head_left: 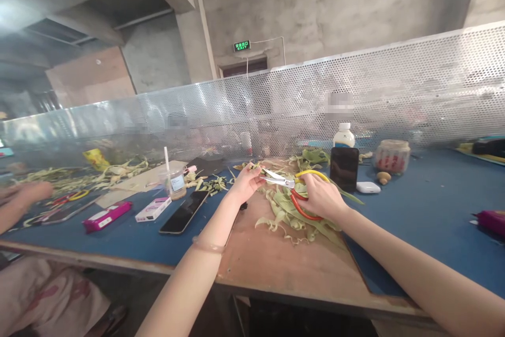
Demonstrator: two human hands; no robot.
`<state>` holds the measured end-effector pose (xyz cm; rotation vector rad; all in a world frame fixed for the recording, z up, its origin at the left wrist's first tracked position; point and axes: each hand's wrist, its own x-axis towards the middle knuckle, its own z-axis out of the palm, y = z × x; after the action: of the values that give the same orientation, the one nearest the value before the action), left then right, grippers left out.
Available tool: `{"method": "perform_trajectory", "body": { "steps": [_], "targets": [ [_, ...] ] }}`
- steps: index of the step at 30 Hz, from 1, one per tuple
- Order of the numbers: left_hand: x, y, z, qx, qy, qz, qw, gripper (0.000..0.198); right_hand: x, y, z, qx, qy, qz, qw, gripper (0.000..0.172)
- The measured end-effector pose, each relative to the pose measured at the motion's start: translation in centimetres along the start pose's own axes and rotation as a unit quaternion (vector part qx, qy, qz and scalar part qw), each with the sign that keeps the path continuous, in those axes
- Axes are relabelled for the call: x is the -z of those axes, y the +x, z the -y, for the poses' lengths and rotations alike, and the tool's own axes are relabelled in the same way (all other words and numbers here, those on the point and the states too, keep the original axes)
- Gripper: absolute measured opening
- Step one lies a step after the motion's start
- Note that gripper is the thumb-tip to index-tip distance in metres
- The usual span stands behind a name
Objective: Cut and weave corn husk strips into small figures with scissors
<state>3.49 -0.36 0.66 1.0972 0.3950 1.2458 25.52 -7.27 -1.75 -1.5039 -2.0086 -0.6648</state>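
My right hand (320, 196) grips scissors (282, 181) with one yellow and one red handle loop. Their blades are apart and point left, with the tips beside the fingers of my left hand (248, 185). That hand pinches a small, pale yellow-green plant piece, mostly hidden by the fingers. Below the scissors, a loose heap of pale green leaves and curled strips (282, 211) lies on a brown board (268, 263). A few broader green leaves (313, 158) rest farther back.
Left of the board are a phone (184, 213), a white-pink box (153, 209), a magenta packet (107, 216) and a cup with a straw (175, 183). Rightward stand a dark phone (344, 169), a bottle and a jar (392, 157). Another person's hand (27, 195) is far left.
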Motion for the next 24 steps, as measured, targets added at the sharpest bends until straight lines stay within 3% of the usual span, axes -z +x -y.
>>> {"method": "perform_trajectory", "body": {
  "steps": [24],
  "targets": [
    [-0.24, -0.33, -0.18, 0.008, -0.007, 0.017, 1.000, 0.039, 0.24, -0.10, 0.14, 0.005, 0.001, -0.013, 1.000, 0.037]
  ]
}}
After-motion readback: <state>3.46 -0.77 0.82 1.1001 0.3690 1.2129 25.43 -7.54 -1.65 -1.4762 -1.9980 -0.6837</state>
